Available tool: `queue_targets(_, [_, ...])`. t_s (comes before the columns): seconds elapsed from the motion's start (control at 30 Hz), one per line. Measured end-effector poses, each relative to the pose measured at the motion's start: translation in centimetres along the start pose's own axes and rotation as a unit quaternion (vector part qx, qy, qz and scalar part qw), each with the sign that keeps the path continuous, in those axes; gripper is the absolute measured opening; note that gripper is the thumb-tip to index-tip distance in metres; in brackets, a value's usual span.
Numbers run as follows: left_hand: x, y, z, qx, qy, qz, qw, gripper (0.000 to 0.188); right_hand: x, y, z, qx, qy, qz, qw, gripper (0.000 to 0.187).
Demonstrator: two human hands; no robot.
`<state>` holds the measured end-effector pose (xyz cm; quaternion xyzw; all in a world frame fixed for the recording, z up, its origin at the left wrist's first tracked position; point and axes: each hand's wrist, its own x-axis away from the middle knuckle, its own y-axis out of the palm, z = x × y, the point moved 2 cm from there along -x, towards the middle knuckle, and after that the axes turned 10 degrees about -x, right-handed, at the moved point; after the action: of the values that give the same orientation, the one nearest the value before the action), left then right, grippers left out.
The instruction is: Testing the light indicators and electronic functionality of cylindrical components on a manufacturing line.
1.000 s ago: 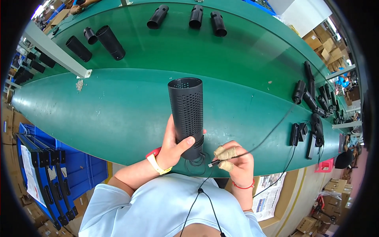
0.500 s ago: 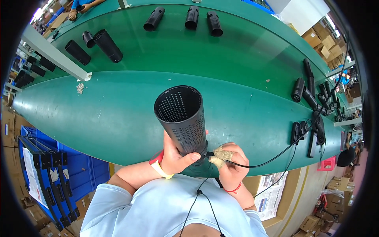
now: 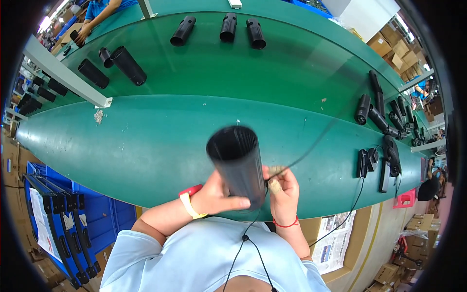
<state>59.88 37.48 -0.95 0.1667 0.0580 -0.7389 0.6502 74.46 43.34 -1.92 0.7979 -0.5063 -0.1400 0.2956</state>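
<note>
A black cylinder (image 3: 239, 168), open at its upper end, stands tilted in front of my body and is smeared by motion. My left hand (image 3: 216, 195) is wrapped around its lower left side, the thumb lying across its front. On the other side my right hand (image 3: 284, 192), with tan tape on its fingers, pinches a thin black cable (image 3: 311, 148) close against the cylinder's lower wall. The cable runs up and away to the right. Its tip is hidden, so I cannot tell whether it sits in the cylinder.
Black cylinders (image 3: 227, 27) lie on the green conveyor belt (image 3: 272, 68) beyond the bench (image 3: 146, 146). At right are a power adapter (image 3: 363, 163) and more black parts (image 3: 372, 117). A metal post (image 3: 63, 73) rises at left, with blue crates (image 3: 109, 216) below. A co-worker's hand (image 3: 82, 36) shows far left.
The cylinder has shifted slightly right and its open end has come nearer to me. My right hand has turned more upright, and the cable has swung up. Cylinders on the belt have moved slightly.
</note>
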Motion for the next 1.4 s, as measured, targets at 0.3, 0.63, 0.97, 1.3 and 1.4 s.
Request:
queue_targets(0.3, [-0.8, -0.4, -0.2, 0.178, -0.087, 0.202, 0.959, 0.078, 0.7, -0.3, 1.3, 0.075, 0.168, -0.084, 0.979, 0.012])
queue_targets(0.63, [-1.0, -0.5, -0.5, 0.021, -0.006, 0.072, 0.997, 0.095, 0.8, -0.4, 1.3, -0.021, 0.133, -0.041, 0.990, 0.015])
queue_targets(0.97, [0.5, 0.5, -1.0, 0.121, -0.047, 0.115, 0.985, 0.089, 0.8, -1.9, 3.3, -0.297, 0.253, -0.188, 0.901, 0.018])
queue_targets(1.3, [-0.5, 2.1, 0.8, -0.187, 0.221, -0.061, 0.955, 0.069, 1.3, -4.4, 4.3, -0.301, 0.343, -0.171, 0.873, 0.027])
queue_targets(1.4, [-0.4, 2.2, 0.6, -0.191, 0.218, -0.057, 0.955, 0.069, 1.4, -4.2, 3.9, -0.296, 0.325, -0.158, 0.884, 0.028])
